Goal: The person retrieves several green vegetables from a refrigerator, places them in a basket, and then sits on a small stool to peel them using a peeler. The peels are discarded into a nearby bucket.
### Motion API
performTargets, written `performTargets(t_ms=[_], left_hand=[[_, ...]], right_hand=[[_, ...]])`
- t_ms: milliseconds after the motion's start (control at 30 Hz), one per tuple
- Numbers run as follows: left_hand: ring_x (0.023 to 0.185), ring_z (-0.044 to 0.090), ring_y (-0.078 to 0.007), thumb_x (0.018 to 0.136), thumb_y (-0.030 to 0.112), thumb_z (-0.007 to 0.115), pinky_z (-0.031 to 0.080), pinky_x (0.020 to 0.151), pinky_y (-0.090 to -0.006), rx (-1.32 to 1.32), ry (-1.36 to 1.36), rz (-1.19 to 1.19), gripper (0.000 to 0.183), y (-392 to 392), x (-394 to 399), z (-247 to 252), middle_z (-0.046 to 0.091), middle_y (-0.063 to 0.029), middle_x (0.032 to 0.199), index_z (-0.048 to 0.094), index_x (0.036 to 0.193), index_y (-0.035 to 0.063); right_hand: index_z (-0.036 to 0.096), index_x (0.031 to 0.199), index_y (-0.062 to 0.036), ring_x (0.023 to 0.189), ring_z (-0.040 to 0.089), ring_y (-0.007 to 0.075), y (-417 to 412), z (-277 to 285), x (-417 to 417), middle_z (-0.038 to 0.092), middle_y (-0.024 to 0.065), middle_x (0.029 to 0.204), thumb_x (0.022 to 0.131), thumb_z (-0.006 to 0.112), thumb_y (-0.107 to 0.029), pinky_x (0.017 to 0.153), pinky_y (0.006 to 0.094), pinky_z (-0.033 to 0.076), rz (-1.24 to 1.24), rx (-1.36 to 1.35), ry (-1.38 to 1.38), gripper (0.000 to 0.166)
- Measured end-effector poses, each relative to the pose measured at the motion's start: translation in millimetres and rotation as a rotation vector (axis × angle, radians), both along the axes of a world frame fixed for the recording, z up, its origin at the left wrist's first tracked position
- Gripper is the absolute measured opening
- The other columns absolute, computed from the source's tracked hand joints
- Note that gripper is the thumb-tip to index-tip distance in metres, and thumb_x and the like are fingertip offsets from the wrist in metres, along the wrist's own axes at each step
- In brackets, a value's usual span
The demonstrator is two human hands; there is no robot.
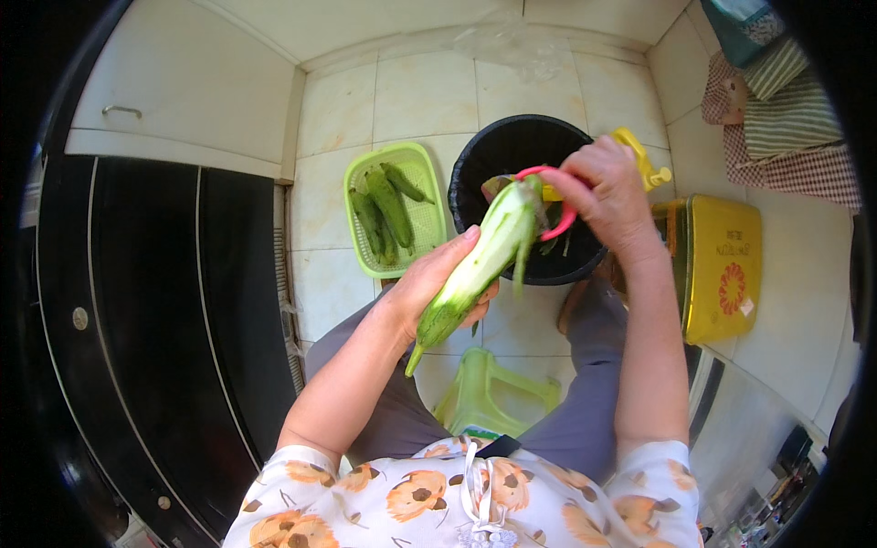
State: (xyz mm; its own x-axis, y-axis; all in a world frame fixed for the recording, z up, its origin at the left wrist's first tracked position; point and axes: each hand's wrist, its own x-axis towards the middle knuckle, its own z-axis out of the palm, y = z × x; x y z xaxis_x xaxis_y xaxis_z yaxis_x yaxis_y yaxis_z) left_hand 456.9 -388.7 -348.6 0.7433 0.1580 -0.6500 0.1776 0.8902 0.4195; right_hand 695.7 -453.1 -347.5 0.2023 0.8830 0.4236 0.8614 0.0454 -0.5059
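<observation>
A long green gourd (503,222), perhaps a loofah, lies tilted across my left hand (431,274), which grips it around the stem half. Its far half is peeled pale, while the stem end keeps its green skin. In my right hand (606,185) is a red-framed peeler (567,219), placed at the gourd's far end. A strip of peel (522,264) hangs from the gourd's side. Beneath both hands stands a round black bin (479,151), with some peel inside. To the left, a light green plastic basket (431,171) holds several unpeeled gourds (388,205).
A yellow tin box (726,274) stands at the right, near a yellow plastic handled object (640,157). Under me is a green plastic stool (476,390). Black-fronted cabinets (151,274) line the left; checked and striped cloths (788,130) hang upper right. Clear plastic film (510,44) lies at the far wall.
</observation>
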Motion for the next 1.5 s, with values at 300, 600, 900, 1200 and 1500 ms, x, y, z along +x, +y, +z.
performTargets(t_ms=[300, 600, 900, 1200, 1500], left_hand=[[0.059, 0.060, -0.0194, 0.096, 0.053, 0.036, 0.050, 0.049, -0.0317, 0.120, -0.332, -0.016, 0.051, 0.1, -9.2, -1.7, 0.058, -0.0109, 0.092, 0.047, 0.119, 0.0086], [0.063, 0.058, -0.0182, 0.098, 0.049, 0.036, 0.049, 0.056, -0.0319, 0.214, 0.207, 0.189, 0.049, -0.9, 4.2, -2.6, 0.059, -0.0082, 0.080, 0.057, 0.104, 0.0044], [0.061, 0.056, -0.0139, 0.098, 0.048, 0.038, 0.047, 0.053, -0.0272, 0.364, 0.232, 0.060, 0.046, -1.3, 1.0, 1.4, 0.059, -0.0071, 0.077, 0.056, 0.105, 0.0060], [0.053, 0.053, -0.0153, 0.099, 0.048, 0.035, 0.042, 0.045, -0.0261, 0.331, 0.144, -0.033, 0.045, -0.4, -3.9, 2.1, 0.058, -0.0105, 0.072, 0.054, 0.107, 0.0072], [0.053, 0.053, -0.0133, 0.100, 0.044, 0.034, 0.044, 0.048, -0.0249, 0.659, 0.133, -0.164, 0.044, -6.0, -2.3, -2.5, 0.059, -0.0085, 0.073, 0.055, 0.107, 0.0065]], right_hand=[[0.063, 0.062, -0.0053, 0.062, 0.052, 0.0267, -17.8, -0.4, 30.0, 0.060, 0.0079, 0.062, 0.078, 0.070, -0.031, 0.061, 0.0380, 0.040, -0.353, -0.003, -0.009, 0.031], [0.057, 0.059, -0.0103, 0.068, 0.051, 0.0225, -3.8, 13.1, -73.7, 0.052, 0.0029, 0.060, 0.073, 0.071, -0.036, 0.072, 0.0376, 0.039, 0.250, 0.111, -0.097, 0.032], [0.059, 0.057, -0.0109, 0.067, 0.052, 0.0231, 9.1, 11.7, -28.1, 0.055, 0.0025, 0.058, 0.076, 0.065, -0.046, 0.068, 0.0374, 0.038, 0.053, 0.030, -0.120, 0.040], [0.064, 0.062, -0.0055, 0.065, 0.054, 0.0258, -26.2, -3.7, 43.9, 0.059, 0.0084, 0.060, 0.078, 0.069, -0.037, 0.060, 0.0381, 0.040, -0.436, -0.072, 0.030, 0.035], [0.063, 0.060, -0.0091, 0.067, 0.053, 0.0257, 1.1, 14.5, -22.5, 0.057, 0.0060, 0.059, 0.074, 0.069, -0.038, 0.067, 0.0387, 0.042, 0.057, -0.007, 0.005, 0.033]])
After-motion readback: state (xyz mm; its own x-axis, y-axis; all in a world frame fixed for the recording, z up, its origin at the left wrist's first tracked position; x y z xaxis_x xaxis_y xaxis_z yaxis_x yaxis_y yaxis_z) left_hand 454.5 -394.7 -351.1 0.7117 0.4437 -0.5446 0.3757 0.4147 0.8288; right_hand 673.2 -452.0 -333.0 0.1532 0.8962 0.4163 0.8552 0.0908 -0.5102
